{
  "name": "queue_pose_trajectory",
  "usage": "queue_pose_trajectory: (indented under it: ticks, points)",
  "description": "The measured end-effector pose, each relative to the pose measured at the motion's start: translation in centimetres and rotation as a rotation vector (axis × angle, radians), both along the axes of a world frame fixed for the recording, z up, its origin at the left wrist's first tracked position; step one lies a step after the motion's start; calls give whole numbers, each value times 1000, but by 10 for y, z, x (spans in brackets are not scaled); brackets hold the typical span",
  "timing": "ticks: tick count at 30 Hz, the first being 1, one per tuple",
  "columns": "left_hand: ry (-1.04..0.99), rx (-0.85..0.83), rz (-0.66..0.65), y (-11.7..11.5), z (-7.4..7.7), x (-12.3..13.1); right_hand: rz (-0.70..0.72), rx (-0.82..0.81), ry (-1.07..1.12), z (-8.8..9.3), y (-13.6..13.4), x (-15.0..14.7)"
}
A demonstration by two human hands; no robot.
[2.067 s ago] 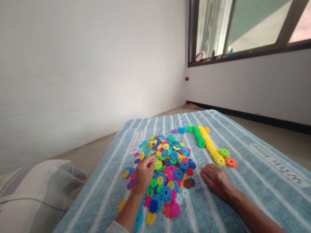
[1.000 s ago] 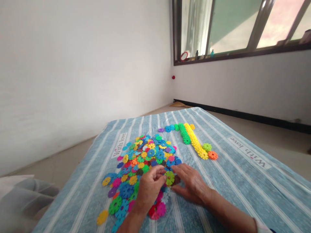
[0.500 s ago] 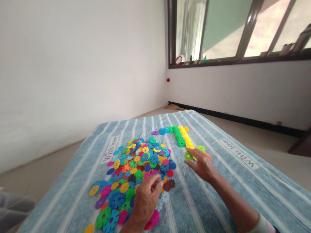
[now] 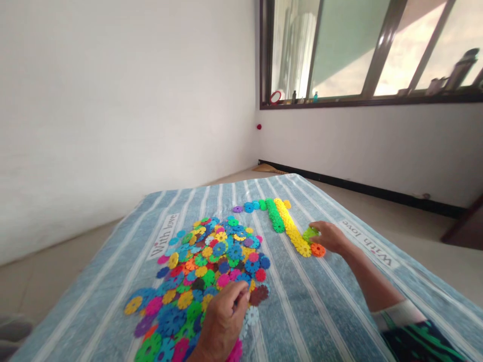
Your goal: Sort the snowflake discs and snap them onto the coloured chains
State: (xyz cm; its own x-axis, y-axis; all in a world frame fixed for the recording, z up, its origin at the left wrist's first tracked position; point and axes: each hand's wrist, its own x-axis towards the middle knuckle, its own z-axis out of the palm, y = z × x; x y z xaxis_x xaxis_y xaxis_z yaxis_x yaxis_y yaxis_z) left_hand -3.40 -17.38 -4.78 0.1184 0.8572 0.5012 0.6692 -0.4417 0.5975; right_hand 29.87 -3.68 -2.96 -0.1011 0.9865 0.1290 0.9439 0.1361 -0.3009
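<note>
My right hand (image 4: pixel 329 236) pinches a lime-green notched plastic disc (image 4: pixel 310 233) just right of the yellow row. Close below it lies an orange disc (image 4: pixel 318 250), touching or nearly touching the near end of the row of overlapping yellow discs (image 4: pixel 290 226). Beside that runs a shorter row of green discs (image 4: pixel 274 216). My left hand (image 4: pixel 224 317) is closed, fingers curled, over the near right part of a heap of mixed-colour discs (image 4: pixel 199 266). Whatever is inside its fingers is hidden.
A blue striped cloth (image 4: pixel 302 306) covers the table. Past the green row, a short line of single discs leads left to a purple disc (image 4: pixel 237 209). White walls and a window (image 4: pixel 339 50) stand behind, with small items on the sill.
My right hand has moved right, off the near end of the yellow row, which now shows with the orange disc. A lime-green disc is in its fingers. My left hand stays closed at the heap.
</note>
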Motion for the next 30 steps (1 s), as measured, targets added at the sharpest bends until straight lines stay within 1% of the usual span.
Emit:
queue_pose_trajectory:
  ticks: [7, 10, 12, 15, 17, 18, 20, 22, 25, 27, 30]
  points:
    - [77, -2, 4, -4, 0, 4, 33, -87, -6, -3, 5, -1]
    - [109, -16, 7, -5, -1, 4, 13, -95, -3, -5, 2, 0]
    - [125, -20, 7, -6, -2, 5, -11, -57, 16, -4, -4, 1]
    - [133, -9, 8, -6, -3, 5, -71, 77, 48, 1, -21, -8]
    - [135, 1, 4, -7, -2, 6, -74, 194, 102, 5, -35, -25]
    - [135, 5, 0, -7, -2, 6, -30, 244, 152, 7, -44, -37]
    - [130, 14, -5, -7, -1, 6, 131, 290, 263, 7, -60, -67]
    - [120, 17, -1, -7, 0, 5, 274, 239, 341, 1, -75, -100]
    - [105, 10, 22, -6, 0, 1, 381, 144, 415, -15, -93, -142]
    - [98, 10, 47, -4, 0, -3, 421, 89, 477, -28, -100, -159]
    - [105, 3, 116, 4, 1, -14, 429, 71, 536, -42, -103, -168]
